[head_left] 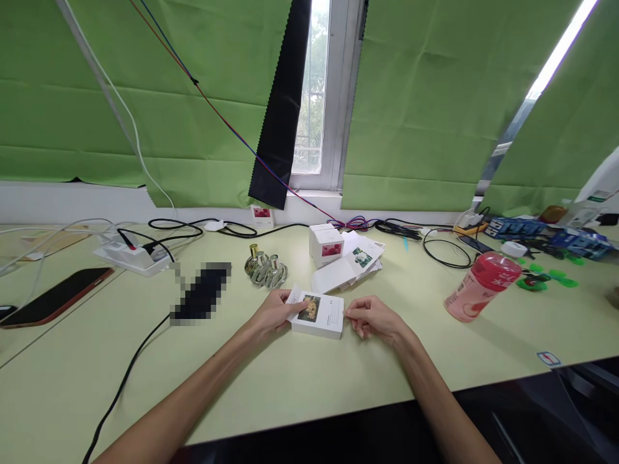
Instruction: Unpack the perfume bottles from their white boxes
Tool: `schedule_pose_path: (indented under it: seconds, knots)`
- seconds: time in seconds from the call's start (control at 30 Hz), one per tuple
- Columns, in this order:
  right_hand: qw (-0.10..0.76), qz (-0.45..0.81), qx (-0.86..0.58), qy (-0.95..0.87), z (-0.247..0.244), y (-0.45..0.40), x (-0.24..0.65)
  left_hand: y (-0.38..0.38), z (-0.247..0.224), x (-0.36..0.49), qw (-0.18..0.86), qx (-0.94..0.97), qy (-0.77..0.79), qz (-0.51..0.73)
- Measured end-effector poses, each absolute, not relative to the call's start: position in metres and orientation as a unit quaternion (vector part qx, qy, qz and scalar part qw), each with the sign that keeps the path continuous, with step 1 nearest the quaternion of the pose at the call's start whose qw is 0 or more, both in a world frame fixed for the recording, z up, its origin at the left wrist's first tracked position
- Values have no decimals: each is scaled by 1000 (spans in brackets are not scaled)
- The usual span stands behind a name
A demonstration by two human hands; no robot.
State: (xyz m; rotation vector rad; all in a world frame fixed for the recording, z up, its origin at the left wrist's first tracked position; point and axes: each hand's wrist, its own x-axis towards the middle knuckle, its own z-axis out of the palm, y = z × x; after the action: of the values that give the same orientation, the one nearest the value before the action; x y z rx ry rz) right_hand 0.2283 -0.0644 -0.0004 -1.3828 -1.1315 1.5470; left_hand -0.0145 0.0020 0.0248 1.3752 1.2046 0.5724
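A white box (331,315) with a yellow flower picture lies flat above the pale table. My left hand (275,310) grips its left end, thumb on top near the picture. At the box's right end is my right hand (371,317), thumb and forefinger pinched at the edge; whatever lies between those fingertips is too small to make out. Behind the box, several flattened white cartons (338,274) are piled, the top one with a white flower picture. Beside them stand small white boxes (327,246) with a red picture. Glass bottles (265,269) stand behind my left hand.
A pink drink bottle (483,283) stands tilted in view at the right, near green propeller-like parts (546,277). To the left are a phone (58,296), a power strip (133,252) and a blurred dark object (203,293). Black cables (130,367) cross the table (232,399).
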Motion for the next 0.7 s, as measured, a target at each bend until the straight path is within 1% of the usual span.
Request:
schedule_pose_path:
  seconds: [0.17,0.33,0.53,0.7]
  knots:
    - [393,584,-560,-436,0,-63,223,2,26,-14,574,581,524,241]
    - [382,542,-613,-429,-2,-64,220,6,19,-15,577,581,519,246]
    - [407,575,-561,-435,0,-66,221,6,17,-17,600,563,501,268]
    - [400,582,-556,-439,3,-66,220,5,17,-16,610,551,500,272]
